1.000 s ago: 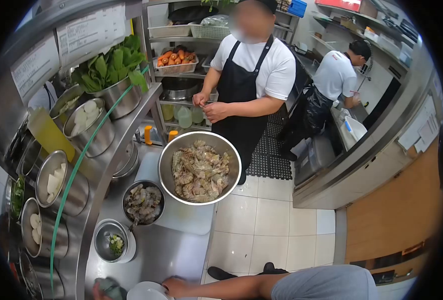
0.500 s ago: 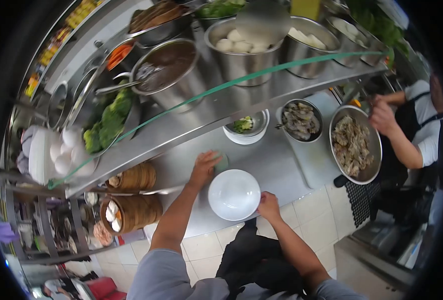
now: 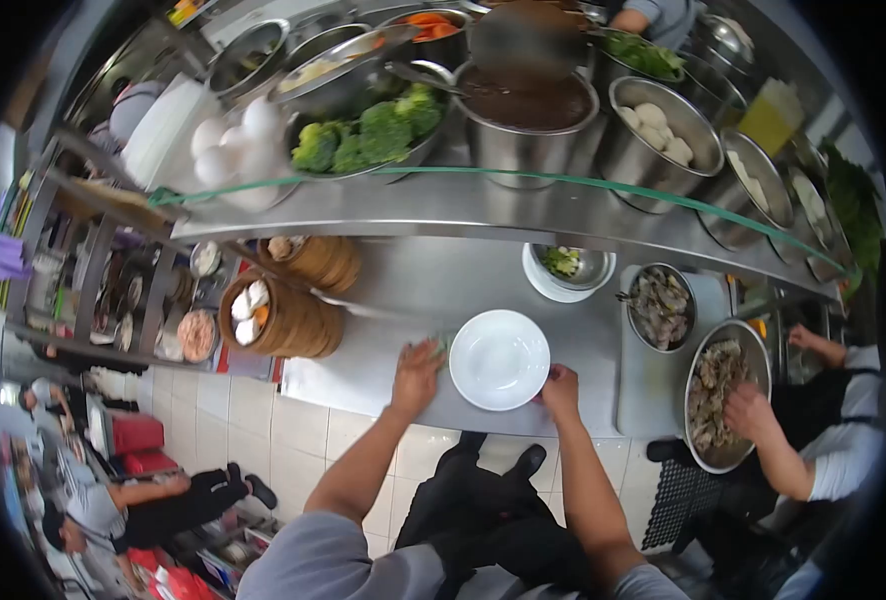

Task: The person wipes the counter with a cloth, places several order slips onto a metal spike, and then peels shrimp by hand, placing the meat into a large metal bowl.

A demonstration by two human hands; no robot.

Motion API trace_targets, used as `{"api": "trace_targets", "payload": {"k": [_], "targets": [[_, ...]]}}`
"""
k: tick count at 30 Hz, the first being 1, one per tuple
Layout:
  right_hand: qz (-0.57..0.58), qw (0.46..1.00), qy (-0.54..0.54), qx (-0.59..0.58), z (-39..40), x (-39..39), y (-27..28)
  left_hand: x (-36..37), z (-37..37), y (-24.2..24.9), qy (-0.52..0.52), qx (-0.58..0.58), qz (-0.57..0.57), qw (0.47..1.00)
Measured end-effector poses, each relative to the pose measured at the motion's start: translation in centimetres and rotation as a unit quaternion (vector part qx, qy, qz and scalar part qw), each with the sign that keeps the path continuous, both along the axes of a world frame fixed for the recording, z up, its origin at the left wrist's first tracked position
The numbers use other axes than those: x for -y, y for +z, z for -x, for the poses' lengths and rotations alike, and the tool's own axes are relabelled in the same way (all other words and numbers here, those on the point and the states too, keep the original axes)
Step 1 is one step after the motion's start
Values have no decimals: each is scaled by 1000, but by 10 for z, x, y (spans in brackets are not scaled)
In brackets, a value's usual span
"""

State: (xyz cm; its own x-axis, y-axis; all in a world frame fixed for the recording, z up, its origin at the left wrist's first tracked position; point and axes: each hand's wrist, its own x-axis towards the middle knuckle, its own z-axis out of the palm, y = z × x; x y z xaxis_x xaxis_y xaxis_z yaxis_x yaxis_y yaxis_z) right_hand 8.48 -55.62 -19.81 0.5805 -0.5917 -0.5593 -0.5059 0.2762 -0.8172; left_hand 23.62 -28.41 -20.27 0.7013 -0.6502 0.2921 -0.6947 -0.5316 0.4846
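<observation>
A white round plate or shallow bowl (image 3: 500, 360) stands near the front edge of the steel counter. My right hand (image 3: 560, 390) has its fingers closed on the right rim. Just left of the plate, my left hand (image 3: 420, 378) rests low over the counter, its fingers bent over a small pale green thing (image 3: 443, 350) that looks like a cloth, mostly hidden under them. Behind the plate, a steel bowl (image 3: 589, 266) with chopped greens sits on white dishware.
Bamboo steamers (image 3: 313, 318) stand on the left. A steel bowl of shrimp (image 3: 660, 306) rests on a white board at right. A co-worker's hand (image 3: 753, 412) is in a larger shrimp basin (image 3: 728, 462). Overhead, a glass-edged shelf (image 3: 383, 215) bears broccoli (image 3: 373, 138), eggs and steel pots.
The view has swung right and tilted, shifting everything. My left hand is now nearer the counter's front edge, still beside the plate. The co-worker's hand has moved down into the basin.
</observation>
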Motion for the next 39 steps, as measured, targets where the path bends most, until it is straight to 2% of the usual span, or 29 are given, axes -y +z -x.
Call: {"api": "trace_targets", "payload": {"k": [4,5,6,7,8,9,10,11,12,13,14,16,17,19,20,24,25,27,31,33,35,37,39], "targets": [[13,998,64,0,-43,27,-3,-60,47,15,48,-77,54,994],[45,993,113,-8,-54,32,7,-70,46,13,80,-62,51,994],[9,993,111,46,-63,30,13,-80,40,3,205,-36,21,978],[10,988,150,24,-75,47,-22,-99,34,-9,338,-7,-12,941],[-42,987,112,106,-89,45,-29,-104,35,-45,417,19,-42,908],[-23,991,129,35,-106,41,-26,-100,36,-48,449,-22,10,893],[-68,984,156,54,-115,49,-27,-84,41,-61,454,37,-11,890],[-72,987,144,10,-137,47,-24,-64,41,-28,450,-20,-81,889],[-70,985,159,1,-152,50,-26,-48,50,-9,405,-28,-104,908],[-61,984,165,-8,-168,54,-31,-29,61,-12,379,-5,-128,917],[-58,980,190,-1,-184,55,-40,-12,77,-13,346,-3,-114,931],[-67,987,147,-6,-210,62,-57,28,109,-6,280,-23,-92,955],[-63,985,159,-2,-222,67,-65,44,123,-2,247,-51,-86,964],[-114,983,141,7,-245,73,-78,67,147,1,230,-50,-81,969],[-113,981,157,24,-252,74,-80,73,153,1,201,-52,-81,975],[-118,983,135,36,-267,61,-77,77,155,1,203,-66,-72,974],[-119,983,136,36,-272,68,-95,76,154,1,197,-70,-72,975],[-191,965,160,77,-281,81,-127,75,153,2,189,-72,-73,977],[-215,968,128,36,-216,66,-77,75,151,9,184,-93,-99,974],[-143,976,146,71,-163,65,-61,76,151,10,185,-89,-101,974],[-141,973,168,77,-100,74,-55,75,151,14,183,-95,-115,972],[-112,980,150,72,-26,68,-21,75,150,17,193,-83,-110,972],[-152,969,165,108,33,91,-56,76,146,19,192,-72,-104,973]]}}
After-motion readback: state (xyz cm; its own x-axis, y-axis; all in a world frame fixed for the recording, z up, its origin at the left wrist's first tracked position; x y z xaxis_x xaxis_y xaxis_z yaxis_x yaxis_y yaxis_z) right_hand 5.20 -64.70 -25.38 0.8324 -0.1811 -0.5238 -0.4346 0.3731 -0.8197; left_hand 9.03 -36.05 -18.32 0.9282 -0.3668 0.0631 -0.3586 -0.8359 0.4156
